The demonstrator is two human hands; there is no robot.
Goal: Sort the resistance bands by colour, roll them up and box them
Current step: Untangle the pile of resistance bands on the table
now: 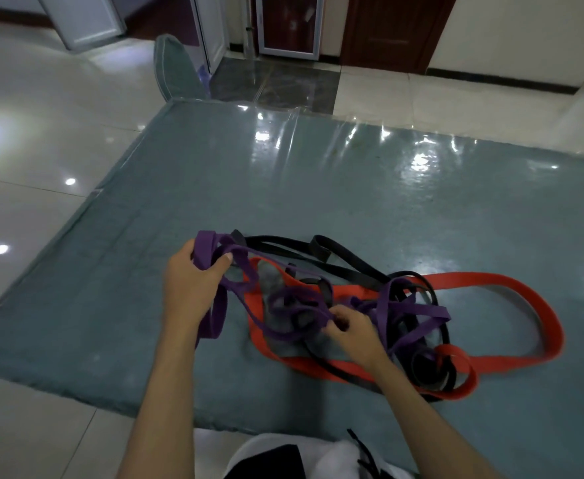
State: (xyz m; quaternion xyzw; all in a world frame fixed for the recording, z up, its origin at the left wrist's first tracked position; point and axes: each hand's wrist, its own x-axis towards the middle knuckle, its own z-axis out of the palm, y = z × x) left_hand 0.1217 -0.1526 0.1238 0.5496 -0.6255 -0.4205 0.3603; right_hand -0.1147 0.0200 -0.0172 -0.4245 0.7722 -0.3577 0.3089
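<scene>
My left hand grips gathered purple band loops; my right hand pinches a purple strand in the tangle on the mat. I'd feed purple out slowly, keeping red and black flat.

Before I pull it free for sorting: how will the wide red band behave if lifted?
The wide flat red rubber band probably hangs limp, since it lies in slack loops. It will likely snag: black bands cross it.
</scene>
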